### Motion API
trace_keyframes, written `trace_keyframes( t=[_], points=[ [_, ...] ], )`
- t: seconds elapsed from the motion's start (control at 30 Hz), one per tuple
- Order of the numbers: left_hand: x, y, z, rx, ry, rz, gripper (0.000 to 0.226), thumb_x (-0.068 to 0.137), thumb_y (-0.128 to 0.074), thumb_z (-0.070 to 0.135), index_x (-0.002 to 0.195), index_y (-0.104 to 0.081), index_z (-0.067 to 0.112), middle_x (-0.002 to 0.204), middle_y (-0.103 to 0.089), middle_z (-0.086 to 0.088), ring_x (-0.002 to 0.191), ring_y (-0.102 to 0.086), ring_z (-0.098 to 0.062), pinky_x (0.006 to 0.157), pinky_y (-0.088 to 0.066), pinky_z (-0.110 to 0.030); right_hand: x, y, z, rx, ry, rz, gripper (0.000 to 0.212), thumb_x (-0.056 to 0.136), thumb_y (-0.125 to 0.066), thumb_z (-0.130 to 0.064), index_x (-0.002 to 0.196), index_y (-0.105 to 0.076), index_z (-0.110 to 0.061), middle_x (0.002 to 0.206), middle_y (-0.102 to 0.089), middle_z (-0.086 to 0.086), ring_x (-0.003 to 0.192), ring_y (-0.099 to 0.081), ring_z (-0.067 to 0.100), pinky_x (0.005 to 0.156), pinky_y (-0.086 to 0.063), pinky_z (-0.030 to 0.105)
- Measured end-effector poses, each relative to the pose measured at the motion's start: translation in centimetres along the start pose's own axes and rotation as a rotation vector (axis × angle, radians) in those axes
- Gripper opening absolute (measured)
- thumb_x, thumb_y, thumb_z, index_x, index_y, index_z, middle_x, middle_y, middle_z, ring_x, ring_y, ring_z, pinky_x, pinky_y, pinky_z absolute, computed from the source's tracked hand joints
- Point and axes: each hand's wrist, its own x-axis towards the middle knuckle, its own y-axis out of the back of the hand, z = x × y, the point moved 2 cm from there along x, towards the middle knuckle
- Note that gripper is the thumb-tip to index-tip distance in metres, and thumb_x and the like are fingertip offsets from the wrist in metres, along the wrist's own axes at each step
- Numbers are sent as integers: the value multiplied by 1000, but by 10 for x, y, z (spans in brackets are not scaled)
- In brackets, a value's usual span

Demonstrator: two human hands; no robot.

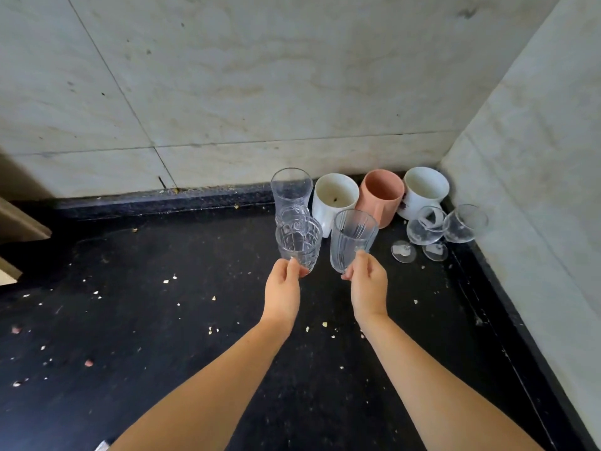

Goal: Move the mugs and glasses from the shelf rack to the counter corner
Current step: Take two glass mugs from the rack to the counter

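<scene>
Fingers (pixel 294 266) of the left hand (pixel 282 296) grip a short patterned glass (pixel 299 242); the right hand (pixel 369 288) grips a ribbed tumbler (pixel 353 237). Three mugs (pixel 380 195) stand at twelve o'clock on the dark tabletop (pixel 162 320).

Soft, even daylight is spread over the scene, and no lamp or window is seen. The pale marble wall tiles (pixel 227 76) are lit brightest, while the black speckled stone counter (pixel 162 353) is left dark with little sheen. Only faint shadows are cast. Small highlights are caught on the clear ribbed glass tumbler (pixel 353 239). Straight tile joints are bowed by the wide-angle lens. Focus is held across the middle; slight softness is seen at the edges.
</scene>
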Motion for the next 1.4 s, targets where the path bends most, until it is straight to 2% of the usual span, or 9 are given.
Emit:
trace_keyframes(
  t=[0.3,0.5,0.6,0.7,0.87,0.93,1.0,1.17,1.4],
  points=[
    [5,-10,-4,20,-30,0,28,98,-37,31,92,-58,13,91,-61,11,89,-55,1,74,-39,-16,4,-6,4,-10,-20,-104,38,95,-38,-26,60,-51,-21,67,-58,1,76,-60,20,82,-49,33],
    [10,-3,-1,112,-41,7,28,98,-36,33,90,-56,16,87,-59,7,79,-53,-4,66,-38,-18,-1,-8,2,-83,-99,-199,33,95,-37,-22,67,-55,-22,90,-66,12,93,-62,24,91,-51,40],
    [12,1,4,201,-34,-21,31,97,-37,34,91,-56,9,83,-56,-1,72,-49,-11,61,-38,-23,-3,-5,-4,-172,-129,-243,31,95,-36,-26,75,-59,-23,95,-64,1,92,-59,17,82,-46,31],
    [13,7,13,328,-23,-43,30,96,-39,33,94,-55,8,89,-58,-4,72,-48,-13,58,-37,-25,-1,-2,-15,-284,-162,-285,32,95,-36,-28,88,-64,-14,99,-63,9,86,-57,16,71,-39,30],
    [2,27,48,498,-120,-7,24,94,-42,23,106,-55,8,93,-60,-4,69,-53,-13,55,-37,-25,-5,16,-45,-537,-194,-224,34,95,-42,-33,114,-55,-7,119,-57,15,108,-55,30,89,-44,39],
    [-5,33,68,611,-224,-26,23,95,-42,22,106,-56,8,97,-60,-6,71,-56,-15,55,-41,-27,-10,24,-66,-624,-103,-193,28,94,-47,-27,115,-54,-10,121,-56,14,109,-55,30,92,-48,45],
    [-19,41,90,729,-351,-61,24,95,-42,23,108,-57,9,103,-59,-8,85,-58,-22,70,-50,-36,-23,29,-92,-746,74,-156,24,93,-50,-24,113,-56,-12,118,-56,12,107,-56,30,88,-50,47],
    [-58,65,130,1062,-662,-78,26,97,-39,29,105,-55,10,107,-57,-11,102,-52,-30,85,-43,-42,-67,25,-141,-1139,450,-132,31,94,-45,-29,119,-50,-12,128,-47,12,116,-46,32,86,-43,44],
    [-101,140,154,1147,-773,41,26,96,-40,28,109,-56,11,112,-59,-8,108,-50,-27,90,-41,-38,-120,-21,-185,-1306,725,-221,31,93,-43,-25,118,-52,-11,123,-55,11,115,-48,31,90,-38,43]
  ],
)
